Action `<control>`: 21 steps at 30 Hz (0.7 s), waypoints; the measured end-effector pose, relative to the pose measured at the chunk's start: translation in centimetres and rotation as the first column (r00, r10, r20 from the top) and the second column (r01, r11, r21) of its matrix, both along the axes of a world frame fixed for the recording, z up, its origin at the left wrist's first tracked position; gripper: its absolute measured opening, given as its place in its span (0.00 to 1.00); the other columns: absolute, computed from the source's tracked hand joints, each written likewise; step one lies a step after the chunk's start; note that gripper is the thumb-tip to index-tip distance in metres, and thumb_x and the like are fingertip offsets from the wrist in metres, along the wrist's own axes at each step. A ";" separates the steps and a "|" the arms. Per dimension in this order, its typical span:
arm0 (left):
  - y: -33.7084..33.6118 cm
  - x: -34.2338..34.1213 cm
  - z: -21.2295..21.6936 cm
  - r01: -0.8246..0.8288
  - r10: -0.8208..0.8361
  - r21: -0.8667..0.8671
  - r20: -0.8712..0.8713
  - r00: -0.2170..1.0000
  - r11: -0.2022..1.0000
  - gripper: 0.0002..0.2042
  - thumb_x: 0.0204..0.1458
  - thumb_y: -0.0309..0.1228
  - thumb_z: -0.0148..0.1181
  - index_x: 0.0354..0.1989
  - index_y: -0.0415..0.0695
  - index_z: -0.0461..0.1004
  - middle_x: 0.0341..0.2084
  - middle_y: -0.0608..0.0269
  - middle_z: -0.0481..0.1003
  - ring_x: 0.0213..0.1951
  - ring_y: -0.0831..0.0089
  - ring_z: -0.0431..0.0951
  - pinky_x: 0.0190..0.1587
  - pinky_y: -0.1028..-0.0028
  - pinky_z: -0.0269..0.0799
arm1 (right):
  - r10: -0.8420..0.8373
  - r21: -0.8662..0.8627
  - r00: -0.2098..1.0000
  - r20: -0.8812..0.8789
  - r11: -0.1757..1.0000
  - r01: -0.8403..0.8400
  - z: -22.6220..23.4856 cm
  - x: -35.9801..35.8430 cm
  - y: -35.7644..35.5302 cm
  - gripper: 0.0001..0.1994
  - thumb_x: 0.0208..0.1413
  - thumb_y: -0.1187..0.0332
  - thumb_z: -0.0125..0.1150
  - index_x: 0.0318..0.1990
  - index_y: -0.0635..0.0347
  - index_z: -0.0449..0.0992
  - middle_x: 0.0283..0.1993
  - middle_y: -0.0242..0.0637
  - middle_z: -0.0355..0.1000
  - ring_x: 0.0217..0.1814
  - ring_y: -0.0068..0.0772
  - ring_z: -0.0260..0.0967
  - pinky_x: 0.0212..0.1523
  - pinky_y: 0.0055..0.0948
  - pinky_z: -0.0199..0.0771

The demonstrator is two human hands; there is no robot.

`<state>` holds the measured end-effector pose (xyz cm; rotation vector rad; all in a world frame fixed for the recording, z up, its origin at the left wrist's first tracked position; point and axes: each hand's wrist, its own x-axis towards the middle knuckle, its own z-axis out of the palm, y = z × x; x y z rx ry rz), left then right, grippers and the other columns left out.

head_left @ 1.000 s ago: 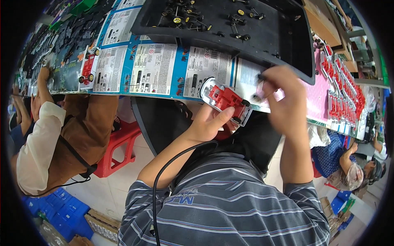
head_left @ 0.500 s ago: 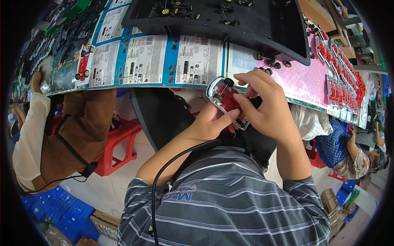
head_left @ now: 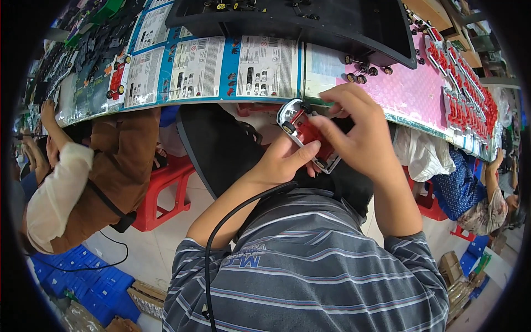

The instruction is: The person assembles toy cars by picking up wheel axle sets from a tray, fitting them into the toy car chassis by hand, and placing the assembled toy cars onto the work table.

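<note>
Red plastic fills the underside of the toy car (head_left: 315, 135), which we see from the head view, wheel side up, just beyond the table's near edge. Our left hand (head_left: 279, 160) grips its near-left side, thumb laid on the rim and fingers wrapped beneath. Our right hand (head_left: 359, 130) arches over the right side, fingers bent and slightly apart, thumb tip at the red underside; we cannot tell whether it pinches anything. At the car's far end, black wheels (head_left: 288, 127) sit on either side of the red, close to that thumb, and the rounded, glossy whitish shell curves around them.

Beyond our hands, a black tray (head_left: 332, 36) with smooth, straight walls holds wheel-and-axle pieces (head_left: 245, 7), some with yellow hubs. More wheel pairs (head_left: 361, 78) lie just outside it, near a pink sheet (head_left: 381, 97) with a bubbly texture. Farther right, we see red-and-white car bodies (head_left: 456, 108) packed in rows. To our left, another red-and-white car (head_left: 117, 77) rests beside flat printed sheets (head_left: 199, 69) bordered in blue. Our grey shirt (head_left: 315, 265) is striped fabric, crossed by a thin, curving black cable (head_left: 221, 224).
</note>
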<state>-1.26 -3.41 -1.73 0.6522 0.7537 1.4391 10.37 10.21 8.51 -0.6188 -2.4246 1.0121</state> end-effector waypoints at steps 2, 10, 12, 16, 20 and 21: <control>-0.7 -0.1 -0.3 -0.049 0.048 0.016 0.064 0.997 0.999 0.23 0.67 0.35 0.53 0.66 0.40 0.57 0.46 0.57 0.74 0.39 0.73 0.79 0.31 0.76 0.79 | -0.075 0.061 0.997 -0.021 0.995 0.076 -0.3 1.1 1.0 0.15 0.50 0.70 0.73 0.43 0.68 0.78 0.37 0.43 0.74 0.33 0.37 0.74 0.34 0.30 0.75; -1.1 -2.1 0.7 -0.068 0.067 0.016 0.080 0.995 0.998 0.34 0.62 0.40 0.55 0.71 0.36 0.50 0.59 0.35 0.68 0.48 0.60 0.81 0.32 0.73 0.81 | -0.441 0.322 0.847 -0.298 0.788 0.524 -8.8 5.7 7.4 0.03 0.52 0.78 0.66 0.32 0.66 0.77 0.29 0.39 0.73 0.27 0.31 0.73 0.31 0.26 0.72; -0.9 -2.2 0.7 -0.070 0.068 0.013 0.118 0.991 0.997 0.35 0.61 0.41 0.56 0.70 0.35 0.51 0.58 0.33 0.68 0.48 0.57 0.81 0.32 0.71 0.83 | -0.459 0.384 0.846 -0.270 0.755 0.532 -9.8 6.2 6.7 0.04 0.50 0.80 0.65 0.34 0.66 0.78 0.28 0.38 0.73 0.28 0.31 0.73 0.31 0.27 0.73; -0.6 -2.3 1.0 -0.087 0.086 0.003 0.119 0.989 0.996 0.35 0.61 0.41 0.56 0.70 0.34 0.51 0.58 0.33 0.68 0.48 0.56 0.81 0.32 0.71 0.83 | -0.438 0.176 0.845 -0.306 0.847 0.502 -9.2 5.5 5.9 0.08 0.51 0.79 0.62 0.40 0.66 0.79 0.31 0.39 0.72 0.31 0.30 0.71 0.35 0.26 0.72; -0.6 -2.3 1.0 -0.042 0.041 0.004 0.097 0.994 0.999 0.35 0.61 0.42 0.55 0.70 0.33 0.51 0.58 0.33 0.67 0.50 0.56 0.80 0.36 0.70 0.83 | -0.118 -0.049 0.959 -0.258 0.993 0.109 -5.3 5.7 1.4 0.18 0.50 0.72 0.66 0.50 0.67 0.77 0.42 0.43 0.73 0.41 0.37 0.71 0.44 0.30 0.73; -0.4 -2.1 1.1 -0.057 0.058 -0.012 0.087 0.995 0.998 0.36 0.61 0.42 0.55 0.71 0.33 0.50 0.58 0.34 0.68 0.51 0.56 0.80 0.38 0.70 0.83 | -0.042 0.099 0.980 -0.192 0.993 0.062 -4.2 5.7 0.4 0.23 0.48 0.68 0.70 0.53 0.65 0.76 0.44 0.45 0.73 0.44 0.41 0.72 0.46 0.33 0.73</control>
